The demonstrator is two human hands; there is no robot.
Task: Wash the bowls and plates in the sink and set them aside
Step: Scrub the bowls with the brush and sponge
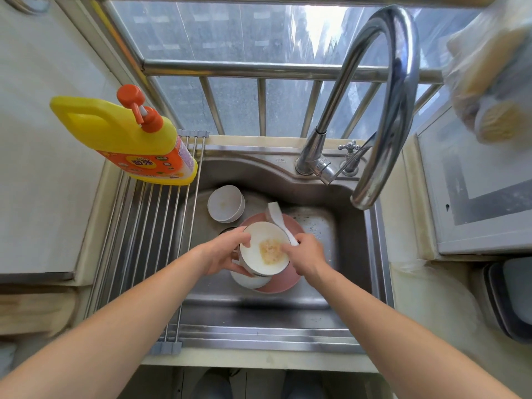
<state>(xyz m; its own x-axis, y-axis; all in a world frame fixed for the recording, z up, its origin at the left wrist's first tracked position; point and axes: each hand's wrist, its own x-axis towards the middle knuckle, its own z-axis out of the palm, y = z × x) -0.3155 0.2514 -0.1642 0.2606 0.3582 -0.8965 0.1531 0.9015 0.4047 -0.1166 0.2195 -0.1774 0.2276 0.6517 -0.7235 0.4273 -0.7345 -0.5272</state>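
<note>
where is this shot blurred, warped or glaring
Head view: wide-angle bend bows the faucet and window bars; the bag top right is smeared; daylight blows out the glass; bowl and both hands, left, right, stay sharp.

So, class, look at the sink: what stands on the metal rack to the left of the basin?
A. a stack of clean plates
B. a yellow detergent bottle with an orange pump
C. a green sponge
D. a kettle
B: the yellow detergent bottle with its orange pump stands at the far end of the metal rack, which bears nothing else.
</note>
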